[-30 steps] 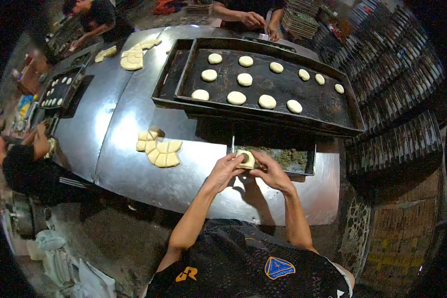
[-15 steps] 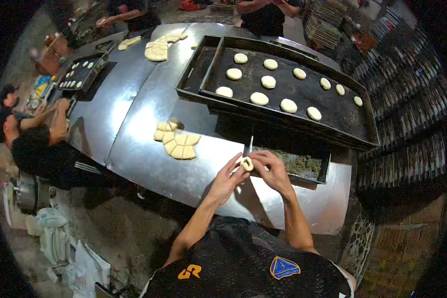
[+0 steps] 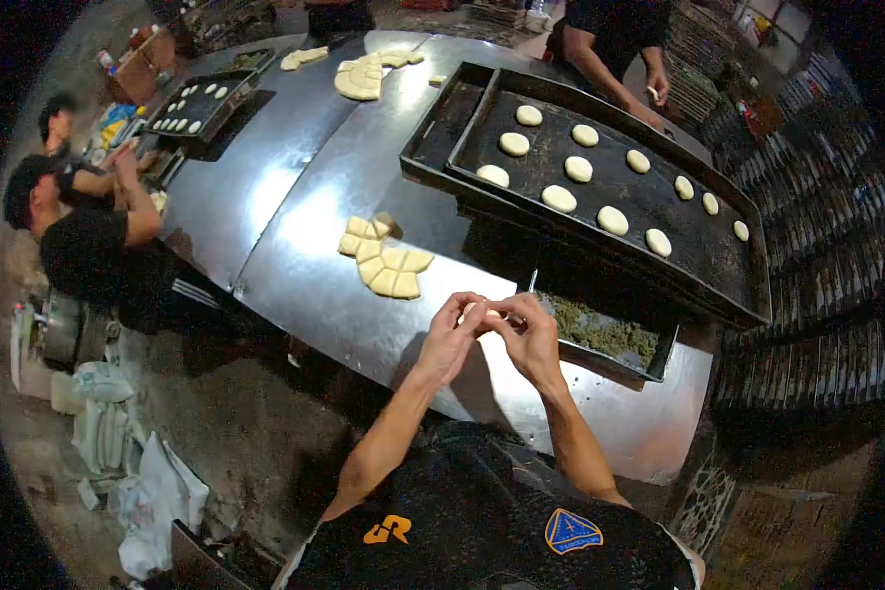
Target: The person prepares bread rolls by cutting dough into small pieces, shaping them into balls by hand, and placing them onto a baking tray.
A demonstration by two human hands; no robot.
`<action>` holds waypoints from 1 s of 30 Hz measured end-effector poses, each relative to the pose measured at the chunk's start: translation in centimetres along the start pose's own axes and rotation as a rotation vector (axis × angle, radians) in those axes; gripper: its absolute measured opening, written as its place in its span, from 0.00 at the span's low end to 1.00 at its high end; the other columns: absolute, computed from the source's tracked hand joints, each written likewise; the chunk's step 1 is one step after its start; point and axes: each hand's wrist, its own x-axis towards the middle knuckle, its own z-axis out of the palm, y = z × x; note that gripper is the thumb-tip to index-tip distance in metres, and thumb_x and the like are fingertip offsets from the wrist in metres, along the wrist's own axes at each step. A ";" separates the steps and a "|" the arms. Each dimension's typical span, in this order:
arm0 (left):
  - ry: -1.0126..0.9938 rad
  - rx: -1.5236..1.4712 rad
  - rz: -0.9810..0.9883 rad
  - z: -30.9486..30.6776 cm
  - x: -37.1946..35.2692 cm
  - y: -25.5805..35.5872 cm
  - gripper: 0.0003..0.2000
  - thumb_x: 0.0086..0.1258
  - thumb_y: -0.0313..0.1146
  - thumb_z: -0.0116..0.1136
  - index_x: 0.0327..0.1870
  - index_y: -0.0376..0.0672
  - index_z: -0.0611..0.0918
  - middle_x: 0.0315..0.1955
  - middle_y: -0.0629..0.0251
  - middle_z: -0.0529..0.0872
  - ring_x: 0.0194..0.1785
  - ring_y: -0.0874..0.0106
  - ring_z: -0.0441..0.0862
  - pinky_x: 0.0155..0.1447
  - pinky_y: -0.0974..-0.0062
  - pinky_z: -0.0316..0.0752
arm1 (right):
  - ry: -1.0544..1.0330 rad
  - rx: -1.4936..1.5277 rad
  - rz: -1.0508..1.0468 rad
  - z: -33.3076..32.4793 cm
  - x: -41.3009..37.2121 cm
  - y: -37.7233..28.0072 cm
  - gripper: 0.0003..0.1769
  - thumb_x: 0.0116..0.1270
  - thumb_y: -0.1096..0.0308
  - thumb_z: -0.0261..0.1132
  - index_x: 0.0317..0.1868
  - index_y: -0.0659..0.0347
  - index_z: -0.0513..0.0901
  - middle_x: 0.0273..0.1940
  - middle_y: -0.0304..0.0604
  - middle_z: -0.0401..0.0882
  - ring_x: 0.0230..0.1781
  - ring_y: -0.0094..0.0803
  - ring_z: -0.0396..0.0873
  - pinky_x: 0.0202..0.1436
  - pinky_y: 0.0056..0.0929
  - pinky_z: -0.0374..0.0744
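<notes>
Twelve flat, pale rounds of dough (image 3: 559, 198) lie in rows on the large dark metal baking tray (image 3: 624, 190) at the far right of the long steel table (image 3: 295, 285). That looks like your finished share, with bare tray left toward its near right corner. Your left hand (image 3: 450, 339) and your right hand (image 3: 531, 339) meet above the table's near edge. The fingertips of both are pinched together around a small pale piece of dough (image 3: 486, 315), which is mostly hidden between them. I judge that this piece is partway through shaping and not yet ready for the tray. Just right of your hands, at the near edge, sits a small shallow metal tray of greenish crumbly filling (image 3: 610, 339), with plenty in it. A cluster of cut yellowish dough squares (image 3: 388, 261) waits in the middle of the table, so a fair batch seems left to work. A second heap of cut dough (image 3: 359, 79) lies at the far end. Near it is another dark tray of small rounds (image 3: 202, 103). A person in black (image 3: 88, 246) works at the left edge, and another person's hand (image 3: 654, 90) reaches in beyond the far right corner.
</notes>
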 end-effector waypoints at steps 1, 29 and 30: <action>-0.035 0.051 -0.029 -0.4 0.0 0.7 0.11 0.74 0.36 0.55 0.52 0.43 0.73 0.45 0.64 0.78 0.47 0.75 0.79 0.50 0.76 0.75 | -0.011 -0.001 0.000 -0.2 0.2 0.5 0.11 0.59 0.70 0.71 0.42 0.61 0.86 0.37 0.40 0.78 0.41 0.28 0.75 0.42 0.26 0.76; 0.516 0.607 0.214 -10.4 -2.9 6.2 0.18 0.71 0.42 0.59 0.53 0.37 0.80 0.42 0.68 0.81 0.44 0.79 0.75 0.51 0.80 0.70 | -0.024 -0.770 -0.179 11.9 3.6 10.3 0.15 0.68 0.60 0.56 0.48 0.62 0.74 0.41 0.52 0.68 0.44 0.48 0.67 0.47 0.47 0.65; 0.437 0.714 0.233 -10.4 -1.4 6.6 0.17 0.71 0.41 0.58 0.52 0.37 0.80 0.44 0.64 0.81 0.46 0.76 0.76 0.52 0.77 0.70 | -0.034 -0.774 -0.170 11.9 3.4 10.4 0.16 0.67 0.59 0.56 0.48 0.62 0.74 0.41 0.52 0.69 0.43 0.48 0.67 0.46 0.47 0.66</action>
